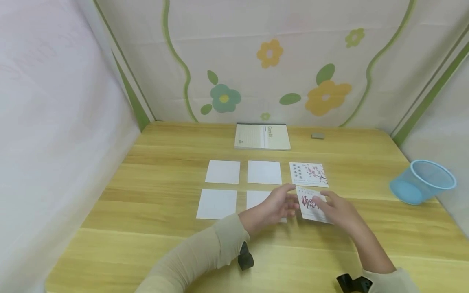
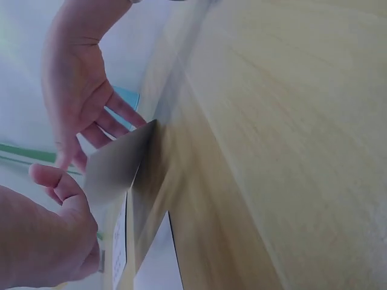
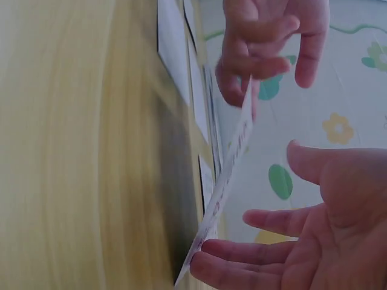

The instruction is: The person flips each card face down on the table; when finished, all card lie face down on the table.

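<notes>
A white card [image 1: 307, 205] with red Chinese characters is tilted over the table between both hands. My left hand [image 1: 276, 203] holds its raised left corner with curled fingers, and in the right wrist view the fingers overlap that corner. From the other side, my right hand [image 1: 338, 207] reaches over the card. In the right wrist view its fingers [image 3: 242, 266] lie nearly straight against the printed face, the thumb apart from it. The left wrist view shows the card's plain underside [image 2: 118, 166]. Just behind lies a card printed with blossoms [image 1: 309, 175].
White cards [image 1: 222, 171] lie blank in two rows to the left; my left hand partly covers one. At the back lie a notepad [image 1: 261, 136] and a small grey block [image 1: 317, 136]. A blue mesh basket [image 1: 421, 183] stands tilted near the right edge.
</notes>
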The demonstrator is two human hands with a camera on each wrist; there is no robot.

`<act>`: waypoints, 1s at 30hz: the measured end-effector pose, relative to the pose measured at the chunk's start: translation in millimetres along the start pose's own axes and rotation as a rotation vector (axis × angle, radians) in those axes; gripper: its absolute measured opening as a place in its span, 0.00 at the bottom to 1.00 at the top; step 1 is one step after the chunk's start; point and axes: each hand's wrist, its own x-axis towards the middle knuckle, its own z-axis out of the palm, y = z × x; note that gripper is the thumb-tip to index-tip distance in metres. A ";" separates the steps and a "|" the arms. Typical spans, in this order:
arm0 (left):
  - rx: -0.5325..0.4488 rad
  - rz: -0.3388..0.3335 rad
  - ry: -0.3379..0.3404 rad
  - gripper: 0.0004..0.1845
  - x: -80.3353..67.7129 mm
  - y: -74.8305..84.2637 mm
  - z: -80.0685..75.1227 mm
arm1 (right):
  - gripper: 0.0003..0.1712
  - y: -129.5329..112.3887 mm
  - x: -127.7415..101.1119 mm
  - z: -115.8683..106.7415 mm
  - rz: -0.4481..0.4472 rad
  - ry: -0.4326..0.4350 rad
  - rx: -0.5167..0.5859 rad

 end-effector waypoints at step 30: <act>0.689 0.208 0.061 0.15 9.9 -8.3 -8.4 | 0.25 28.0 -5.2 -25.5 -0.123 0.295 0.374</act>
